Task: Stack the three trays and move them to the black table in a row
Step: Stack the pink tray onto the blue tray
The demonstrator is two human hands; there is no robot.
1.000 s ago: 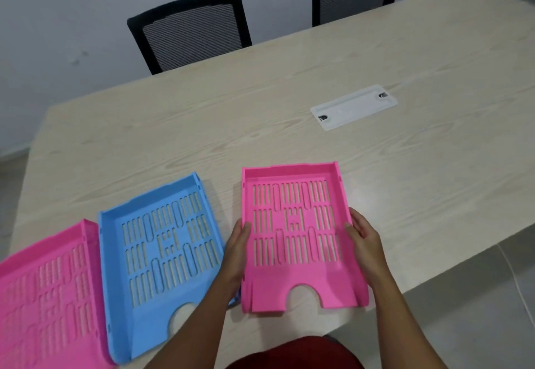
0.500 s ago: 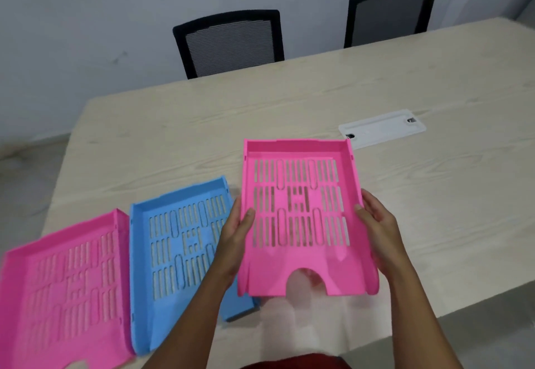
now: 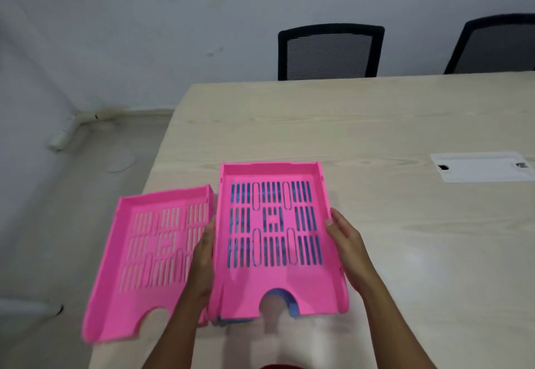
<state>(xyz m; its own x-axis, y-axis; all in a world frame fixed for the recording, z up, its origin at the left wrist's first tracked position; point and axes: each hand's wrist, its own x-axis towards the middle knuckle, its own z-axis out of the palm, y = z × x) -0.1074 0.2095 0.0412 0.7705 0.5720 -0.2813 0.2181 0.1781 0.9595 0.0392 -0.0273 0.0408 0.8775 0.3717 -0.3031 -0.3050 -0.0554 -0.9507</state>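
I hold a pink slotted tray [image 3: 252,287] by both long sides, my left hand [image 3: 204,255] on its left edge and my right hand [image 3: 346,241] on its right edge. It lies directly over the blue tray [image 3: 291,306], which shows only through the slots and at the front notch. A second pink tray [image 3: 115,290] lies just to the left on the table's corner, overhanging the left edge. No black table is in view.
The light wooden table [image 3: 405,125] stretches back and to the right. A white cable cover plate [image 3: 480,170] is set into it at the right. Two black mesh chairs [image 3: 328,53] stand behind the far edge. Bare floor lies to the left.
I have carried the pink tray leftward from the bare table and set it over the blue tray. My view has swung left, so the other pink tray sits nearer the middle.
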